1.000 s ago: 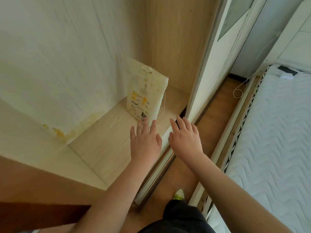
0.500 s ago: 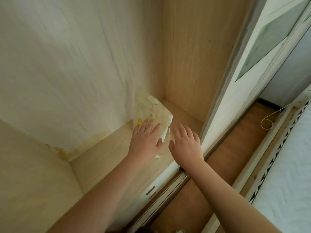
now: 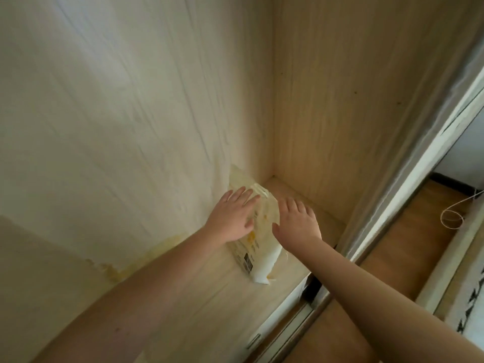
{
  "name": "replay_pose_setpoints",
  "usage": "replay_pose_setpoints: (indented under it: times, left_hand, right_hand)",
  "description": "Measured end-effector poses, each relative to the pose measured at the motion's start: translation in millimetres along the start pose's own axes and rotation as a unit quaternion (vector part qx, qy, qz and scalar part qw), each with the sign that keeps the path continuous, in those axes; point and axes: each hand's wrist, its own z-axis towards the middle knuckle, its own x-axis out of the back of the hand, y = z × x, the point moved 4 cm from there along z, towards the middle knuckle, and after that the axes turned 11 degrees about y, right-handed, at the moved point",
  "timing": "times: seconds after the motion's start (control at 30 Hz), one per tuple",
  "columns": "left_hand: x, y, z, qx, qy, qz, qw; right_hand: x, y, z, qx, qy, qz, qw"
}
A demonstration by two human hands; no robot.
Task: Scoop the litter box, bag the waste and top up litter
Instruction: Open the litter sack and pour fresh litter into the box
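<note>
Litter bag [image 3: 258, 239]: a pale, yellow-printed sack with a black code patch near its lower edge. It stands on the wardrobe shelf [image 3: 209, 305] and leans against the back panel [image 3: 131, 113], near the inner corner where the side panel [image 3: 340, 100] meets the shelf.

Left hand [image 3: 233, 218]: fingers straight and spread, palm down. It lies flat over the upper left part of the bag, its fingertips near the bag's top edge. No finger curls round anything.

Right hand [image 3: 297, 226]: fingers straight and slightly spread. It sits just beside the bag's right edge. Contact with the bag cannot be confirmed. It holds nothing.

Change from half a second ago: both hands have advanced deeper into the wardrobe. The left hand previously covered only the bag's front face; it now reaches the top. The camera has moved closer and lower, so the bag appears larger and more of its lower edge shows.

A sliding door track [image 3: 288, 326] borders the shelf front, beside the wooden floor [image 3: 406, 247].
</note>
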Motion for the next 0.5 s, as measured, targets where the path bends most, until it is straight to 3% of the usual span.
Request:
replay_pose_setpoints:
  times: [0.17,0.27,0.5]
  left_hand:
    - [-18.0,-22.3,20.6,-0.015,-0.004,-0.006,1.000]
    - [-24.8,-30.8,25.9,-0.023,0.009,-0.012,1.000]
    - [-39.0,-34.0,19.7,-0.057,0.039,-0.013,0.998]
  right_hand:
    - [-35.0,-5.4,35.1,-0.086,-0.069,0.080,0.991]
    - [-52.4,-11.0,44.9,-0.125,-0.105,0.070,0.984]
    - [-66.6,-28.2,40.1,-0.138,-0.070,0.050,0.987]
